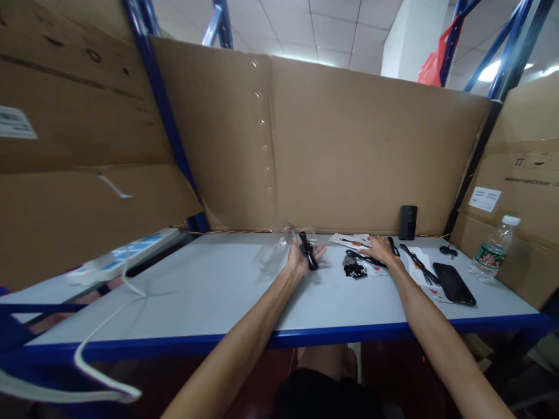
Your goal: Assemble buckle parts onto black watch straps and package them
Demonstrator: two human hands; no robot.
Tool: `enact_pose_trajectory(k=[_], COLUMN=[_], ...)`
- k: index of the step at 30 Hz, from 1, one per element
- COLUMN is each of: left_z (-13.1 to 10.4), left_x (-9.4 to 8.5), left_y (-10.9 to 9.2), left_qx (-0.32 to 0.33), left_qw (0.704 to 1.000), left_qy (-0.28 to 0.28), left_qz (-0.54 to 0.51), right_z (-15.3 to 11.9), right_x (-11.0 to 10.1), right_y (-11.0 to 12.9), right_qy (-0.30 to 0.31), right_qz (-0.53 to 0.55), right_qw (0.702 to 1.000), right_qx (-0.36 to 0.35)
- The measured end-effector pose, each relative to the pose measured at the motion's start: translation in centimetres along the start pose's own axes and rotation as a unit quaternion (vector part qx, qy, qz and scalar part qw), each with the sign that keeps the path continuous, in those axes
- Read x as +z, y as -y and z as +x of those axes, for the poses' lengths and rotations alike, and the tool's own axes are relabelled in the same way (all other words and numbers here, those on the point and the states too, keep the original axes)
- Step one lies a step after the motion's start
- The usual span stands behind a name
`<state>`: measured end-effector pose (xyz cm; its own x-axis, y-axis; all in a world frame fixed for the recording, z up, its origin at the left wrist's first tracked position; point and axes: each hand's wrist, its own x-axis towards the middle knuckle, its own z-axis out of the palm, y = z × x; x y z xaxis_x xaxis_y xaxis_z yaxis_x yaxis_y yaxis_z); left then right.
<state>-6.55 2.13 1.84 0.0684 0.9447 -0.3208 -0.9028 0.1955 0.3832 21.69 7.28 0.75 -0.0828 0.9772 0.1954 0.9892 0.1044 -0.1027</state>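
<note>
Palm up over the middle of the table, my left hand (pixel 297 260) holds a bundled black cable (pixel 309 251) across its fingers. Clear plastic bags (pixel 273 254) lie around and behind that hand. My right hand (pixel 381 250) is palm down with its fingers spread, reaching over another black cable (pixel 365 257) and a printed white card (pixel 349 240). Whether its fingertips grip anything is hard to make out. Just below it is a small pile of black pieces (pixel 354 267). To its right, a black cable (pixel 420 265) rests on white cards.
A black phone (pixel 454 283) lies at the right, near a water bottle (pixel 489 250). Another dark phone-like object (pixel 408 222) leans on the cardboard back wall (pixel 349 145). A power strip (pixel 131 254) and white cord (pixel 94 331) are at the left. A blue rail (pixel 340 335) edges the table.
</note>
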Motion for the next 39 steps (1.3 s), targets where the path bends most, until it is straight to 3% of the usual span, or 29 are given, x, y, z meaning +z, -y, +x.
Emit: enact_pose_trajectory(k=[5,8,11,12,13,15,17,19,21,23,25,26,29,31,34,39], left_z=[0.3,0.3,0.3,0.3,0.4,0.4,0.6,0.7,0.7,0.6,0.5,0.5,0.5,0.5,0.4,0.1], left_x=[-0.2,-0.3,-0.3,-0.3,-0.3,-0.2,-0.2,-0.2,-0.2,-0.1,-0.1,-0.1,0.1,0.2,0.3,0.5], left_y=[-0.3,-0.3,-0.2,-0.1,-0.1,-0.1,-0.1,-0.1,-0.2,-0.2,-0.1,-0.1,0.0,0.0,-0.1,-0.1], left_qx=[0.003,0.012,0.019,0.020,0.021,0.021,0.020,0.018,0.020,0.027,0.030,0.029,0.021,0.010,0.007,0.019], left_qw=[1.000,1.000,1.000,1.000,1.000,1.000,1.000,1.000,0.999,0.999,0.999,0.999,0.999,0.999,0.998,0.997], left_qy=[-0.006,-0.001,0.008,0.009,0.010,0.006,0.003,0.005,0.009,0.010,0.006,0.004,0.001,0.004,0.003,0.009], left_qz=[-0.001,0.004,-0.004,-0.007,-0.010,-0.016,-0.020,-0.022,-0.023,-0.025,-0.028,-0.029,-0.031,-0.041,-0.064,-0.071], right_z=[-0.3,-0.4,-1.0,-1.4,-2.0,-3.5,-5.5,-7.7,-10.0,-12.4,-15.0,-16.4,-20.6,-23.0,-25.2,-25.3], right_x=[-0.5,-1.7,-4.0,-4.9,-5.8,-7.6,-9.0,-9.8,-9.8,-9.3,-8.4,-7.9,-7.1,-7.3,-8.1,-8.5], right_y=[0.3,0.1,0.2,0.4,0.8,2.1,3.6,5.1,6.1,6.6,6.8,6.9,7.2,7.6,8.2,8.4], right_qy=[-0.002,-0.037,-0.094,-0.094,-0.078,-0.003,0.069,0.101,0.119,0.131,0.126,0.110,0.005,-0.043,-0.024,0.004], right_qz=[0.015,0.041,0.203,0.310,0.434,0.667,0.794,0.837,0.845,0.833,0.791,0.752,0.537,0.380,0.232,0.134], right_qw=[1.000,0.998,0.974,0.945,0.897,0.745,0.599,0.527,0.507,0.524,0.588,0.641,0.838,0.919,0.967,0.988], right_qx=[0.020,0.019,0.031,0.032,0.024,-0.019,-0.075,-0.107,-0.121,-0.123,-0.114,-0.107,-0.099,-0.101,-0.101,-0.071])
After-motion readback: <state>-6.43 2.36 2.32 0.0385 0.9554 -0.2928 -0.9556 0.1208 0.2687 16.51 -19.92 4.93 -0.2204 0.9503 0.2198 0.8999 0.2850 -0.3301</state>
